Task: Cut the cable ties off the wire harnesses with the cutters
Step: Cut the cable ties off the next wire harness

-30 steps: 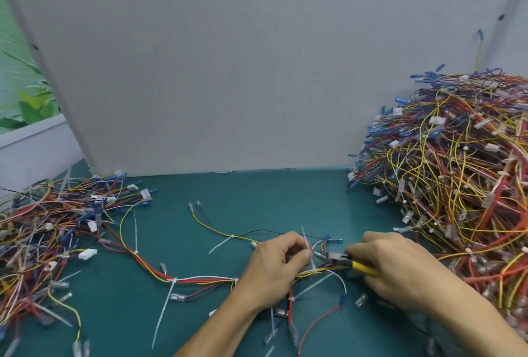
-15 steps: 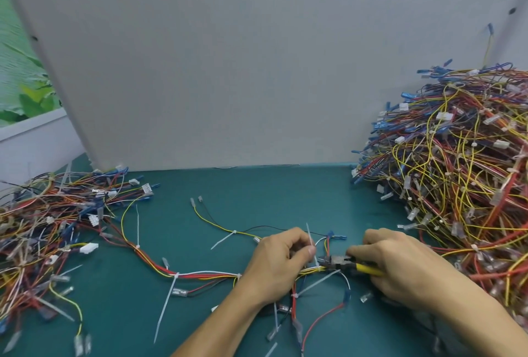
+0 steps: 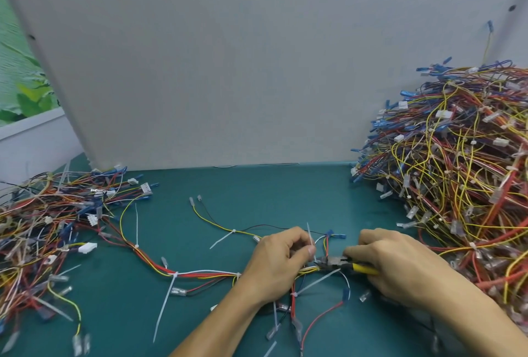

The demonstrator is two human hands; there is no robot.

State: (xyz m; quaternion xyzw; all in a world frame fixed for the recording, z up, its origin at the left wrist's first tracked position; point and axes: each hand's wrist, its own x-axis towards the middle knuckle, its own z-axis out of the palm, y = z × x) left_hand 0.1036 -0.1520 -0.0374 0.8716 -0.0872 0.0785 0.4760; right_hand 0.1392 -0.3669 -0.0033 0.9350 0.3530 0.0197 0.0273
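Our left hand point(image 3: 278, 264) curls round the wire harness point(image 3: 205, 273) near the front edge of the bench point(image 3: 257, 191). Its thumb and forefinger pinch the bundle just beside a cable tie point(image 3: 310, 233), whose white tail stands up past the knuckles. Our right hand point(image 3: 400, 268) wraps the yellow handles of the cutters point(image 3: 333, 262), whose nose sits against the bundle at that tie. We cannot tell whether the blades have bitten yet.

The harness looks light and floppy, with loose branches trailing toward the left. We judge it needs holding close to the tie, so the thin wires stay clear of the blades. The tie itself is thin, stiff plastic and should snap cleanly.

A tall pile of harnesses point(image 3: 457, 171) fills the right rear corner, and a flatter heap point(image 3: 43, 228) lies along the left edge.
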